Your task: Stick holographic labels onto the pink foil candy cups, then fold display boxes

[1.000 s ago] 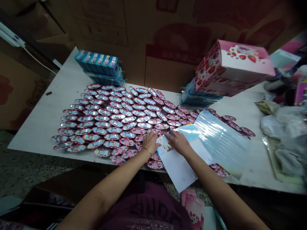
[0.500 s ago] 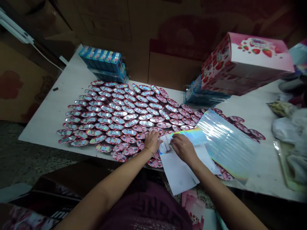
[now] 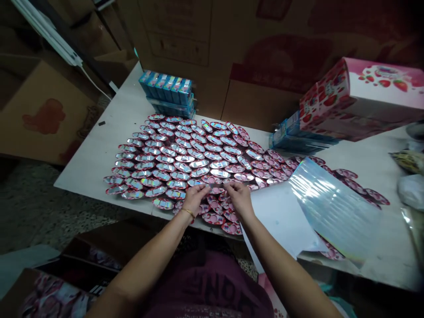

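Fingertips of my left hand (image 3: pixel 195 199) and my right hand (image 3: pixel 241 199) pinch opposite ends of a small thin sticker (image 3: pixel 217 186), seen nearly edge-on. Just below it are rows of oval-topped packs (image 3: pixel 213 218) with pink and red printing. Many packs farther left carry shiny silver stickers (image 3: pixel 179 175) on top, while the nearer ones show a bare pink round. White backing sheets (image 3: pixel 281 216) lie beside my right forearm, partly under a shiny rainbow sticker sheet (image 3: pixel 331 203).
Blue box stacks stand at the back left (image 3: pixel 168 95) and back right (image 3: pixel 288 134) of the white table (image 3: pixel 82 168). A strawberry-printed box (image 3: pixel 361 99) rests on the right stack. Plastic bags (image 3: pixel 410 190) lie far right; an open carton (image 3: pixel 89 251) sits below left.
Both hands have left the sticker sheet and moved left over the packs, now with a sticker stretched between them. The view has shifted, so the table appears farther right.
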A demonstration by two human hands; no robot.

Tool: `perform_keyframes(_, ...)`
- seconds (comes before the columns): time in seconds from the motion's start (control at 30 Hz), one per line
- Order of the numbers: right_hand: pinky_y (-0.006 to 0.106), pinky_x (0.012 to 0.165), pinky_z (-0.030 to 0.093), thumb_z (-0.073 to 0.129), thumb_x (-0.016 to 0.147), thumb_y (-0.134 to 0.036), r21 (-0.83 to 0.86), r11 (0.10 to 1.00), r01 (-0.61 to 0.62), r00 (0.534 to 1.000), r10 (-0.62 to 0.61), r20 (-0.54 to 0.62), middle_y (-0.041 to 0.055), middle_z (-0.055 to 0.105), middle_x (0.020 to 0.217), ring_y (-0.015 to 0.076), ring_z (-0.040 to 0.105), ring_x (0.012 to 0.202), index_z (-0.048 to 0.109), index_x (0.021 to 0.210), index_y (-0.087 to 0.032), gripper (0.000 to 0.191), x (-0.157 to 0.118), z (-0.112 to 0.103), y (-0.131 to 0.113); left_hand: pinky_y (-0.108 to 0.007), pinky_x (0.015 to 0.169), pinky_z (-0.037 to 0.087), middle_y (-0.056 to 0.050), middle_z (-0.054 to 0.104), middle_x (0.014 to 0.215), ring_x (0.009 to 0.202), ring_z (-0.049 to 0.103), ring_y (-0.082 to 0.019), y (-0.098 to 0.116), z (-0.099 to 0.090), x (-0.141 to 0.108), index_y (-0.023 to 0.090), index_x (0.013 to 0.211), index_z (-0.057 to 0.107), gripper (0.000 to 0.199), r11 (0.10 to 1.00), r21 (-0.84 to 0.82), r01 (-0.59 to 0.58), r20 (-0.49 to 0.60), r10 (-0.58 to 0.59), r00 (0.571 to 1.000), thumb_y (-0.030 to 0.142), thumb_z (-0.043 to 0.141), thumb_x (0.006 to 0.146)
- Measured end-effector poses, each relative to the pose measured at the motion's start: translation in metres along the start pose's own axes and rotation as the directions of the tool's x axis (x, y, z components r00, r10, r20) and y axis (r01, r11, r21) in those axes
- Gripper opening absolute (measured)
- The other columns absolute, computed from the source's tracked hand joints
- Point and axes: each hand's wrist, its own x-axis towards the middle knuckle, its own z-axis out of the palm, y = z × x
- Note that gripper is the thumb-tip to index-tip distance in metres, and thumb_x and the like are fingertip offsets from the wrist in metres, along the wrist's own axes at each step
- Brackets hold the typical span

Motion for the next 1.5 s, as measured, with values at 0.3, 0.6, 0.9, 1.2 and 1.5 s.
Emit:
perform_keyframes(0.3,0.030,0.072,0.039,0.040,0.084,-0.031,-0.577,0.794,0.193,0.898,-0.380,-0.222,0.0078,0.057,0.080,0.0186,0.051,0.076,0.058,0.076,-0.018,0.024,0.009,0.040,0.032,-0.026,0.068,0.042,-0.002,0.063,0.070,0.069,0.055,-0.014,0.005,-0.009,0.051,0.016,0.070,0.066,0.020,0.622,0.739,-0.258,0.011,0.371,0.928,0.033,0.056,0.073)
perform_keyframes(0.6,0.034,0.073,0.038,0.036,0.085,-0.026,-0.727,0.652,0.217,0.877,-0.457,-0.148,0.0099,0.056,0.077,0.0217,0.049,0.080,0.059,0.075,-0.018,0.026,0.033,0.044,0.055,-0.026,0.073,0.041,-0.005,0.061,0.085,0.081,0.056,-0.016,0.002,-0.001,0.061,0.018,0.076,0.063,0.019,0.217,0.949,-0.228,0.117,0.429,0.896,0.029,0.049,0.080)
perform_keyframes(0.9,0.029,0.066,0.040,0.031,0.087,-0.019,-0.872,0.402,0.278,0.918,-0.378,0.119,0.0123,0.058,0.098,0.0207,0.054,0.084,0.048,0.118,-0.015,0.035,0.003,0.021,0.019,-0.028,0.073,0.041,-0.006,0.059,0.090,0.084,0.055,-0.018,0.008,0.005,0.056,0.018,0.102,0.051,0.023,0.315,0.930,-0.187,0.008,0.494,0.870,0.020,0.044,0.080)
perform_keyframes(1.2,0.031,0.076,0.039,0.039,0.086,-0.023,-0.878,0.168,0.449,0.837,-0.424,0.347,0.0085,0.064,0.093,0.0202,0.056,0.086,0.065,0.097,-0.019,0.028,0.034,-0.116,-0.042,-0.036,0.088,0.037,-0.008,0.057,0.108,0.102,0.048,-0.021,-0.008,0.051,0.023,0.020,0.107,0.056,0.029,0.040,0.876,-0.482,0.426,0.405,0.809,0.022,0.038,0.084)
perform_keyframes(1.5,0.037,0.074,0.036,0.049,0.082,-0.029,-0.877,0.046,0.478,0.795,-0.448,0.409,0.0099,0.061,0.101,0.0252,0.050,0.092,0.059,0.108,-0.019,0.029,0.023,-0.133,-0.007,-0.040,0.091,0.032,-0.007,0.051,0.123,0.110,0.043,-0.022,-0.013,0.038,0.021,0.023,0.116,0.051,0.034,-0.165,0.875,-0.455,0.484,0.289,0.826,0.025,0.039,0.085)
